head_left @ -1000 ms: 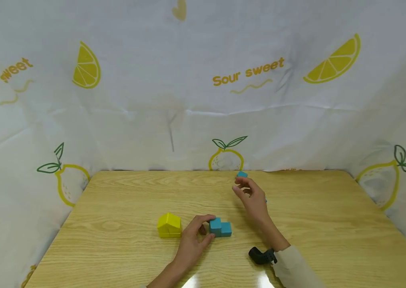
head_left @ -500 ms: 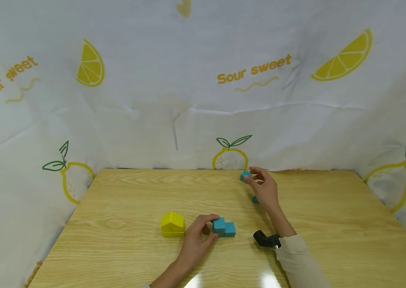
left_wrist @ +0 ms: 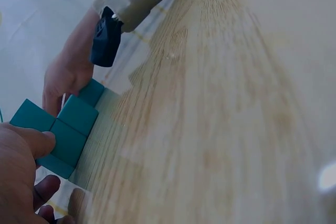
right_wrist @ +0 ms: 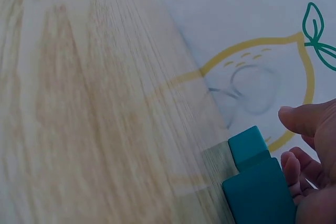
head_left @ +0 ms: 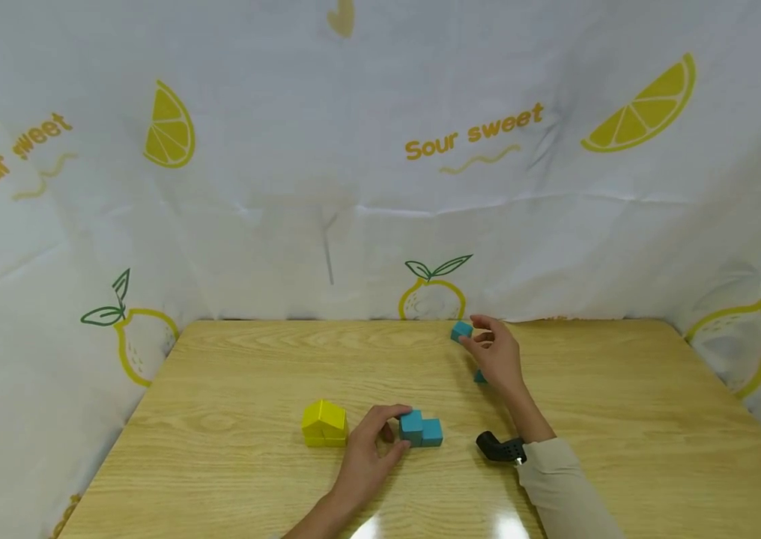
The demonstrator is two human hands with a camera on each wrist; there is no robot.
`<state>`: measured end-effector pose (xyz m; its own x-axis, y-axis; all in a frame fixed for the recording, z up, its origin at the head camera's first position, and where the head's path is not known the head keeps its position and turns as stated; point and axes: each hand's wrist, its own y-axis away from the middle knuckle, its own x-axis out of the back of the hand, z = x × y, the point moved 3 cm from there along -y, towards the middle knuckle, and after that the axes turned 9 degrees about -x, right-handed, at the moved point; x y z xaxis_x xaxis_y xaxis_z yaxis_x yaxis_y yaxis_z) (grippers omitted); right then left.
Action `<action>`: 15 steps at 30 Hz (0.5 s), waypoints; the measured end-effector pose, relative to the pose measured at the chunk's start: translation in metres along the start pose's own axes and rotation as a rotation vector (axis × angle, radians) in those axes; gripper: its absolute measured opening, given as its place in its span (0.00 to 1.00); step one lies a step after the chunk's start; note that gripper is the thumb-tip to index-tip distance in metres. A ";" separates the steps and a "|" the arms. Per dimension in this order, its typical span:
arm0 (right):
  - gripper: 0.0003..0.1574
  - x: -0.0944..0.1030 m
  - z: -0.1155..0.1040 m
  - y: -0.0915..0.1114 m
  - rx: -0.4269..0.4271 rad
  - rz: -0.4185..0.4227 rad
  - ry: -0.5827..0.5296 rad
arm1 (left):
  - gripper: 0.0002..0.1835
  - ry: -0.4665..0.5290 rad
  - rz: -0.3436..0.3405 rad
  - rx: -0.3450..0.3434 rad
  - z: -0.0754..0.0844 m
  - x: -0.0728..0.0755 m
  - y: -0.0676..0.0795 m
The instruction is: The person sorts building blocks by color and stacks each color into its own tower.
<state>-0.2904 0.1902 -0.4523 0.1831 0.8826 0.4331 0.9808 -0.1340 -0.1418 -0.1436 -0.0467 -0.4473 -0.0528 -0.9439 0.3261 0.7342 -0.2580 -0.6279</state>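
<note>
My left hand (head_left: pixel 368 455) pinches the upright part of a stepped teal block (head_left: pixel 410 428) between thumb and fingers. In the left wrist view the thumb (left_wrist: pixel 44 141) lies across the teal cube faces. Farther back, near the table's rear edge, my right hand (head_left: pixel 498 356) reaches round a small teal block (head_left: pixel 461 332), its thumb right at the near corner. The right wrist view has the thumb (right_wrist: pixel 299 119) and fingers spread beside two teal pieces, nothing between them. Another teal block (head_left: pixel 480 376) is partly hidden by the right hand.
A yellow house-shaped block piece (head_left: pixel 324 424) stands left of my left hand on the wooden table (head_left: pixel 219 479). A black curved device (head_left: pixel 498 448) sits at the right wrist. White cloth (head_left: pixel 273 247) with lemon prints walls the back and sides.
My right hand has moved back and to the right up to the small far teal block, uncovering the other teal block below. The left hand keeps its hold on the stepped block.
</note>
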 end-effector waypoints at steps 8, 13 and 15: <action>0.27 -0.003 -0.001 -0.001 0.025 0.010 0.086 | 0.25 -0.002 0.007 -0.023 0.006 0.003 -0.002; 0.27 -0.004 -0.002 -0.003 0.029 0.014 0.131 | 0.25 -0.001 0.004 -0.014 0.004 0.002 -0.002; 0.28 -0.003 -0.002 -0.004 0.017 0.011 0.149 | 0.25 -0.002 0.001 -0.015 0.003 0.001 -0.002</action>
<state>-0.2952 0.1871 -0.4519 0.2030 0.8043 0.5584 0.9776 -0.1346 -0.1616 -0.1428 -0.0465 -0.4435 -0.0508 -0.9437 0.3270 0.7242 -0.2602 -0.6386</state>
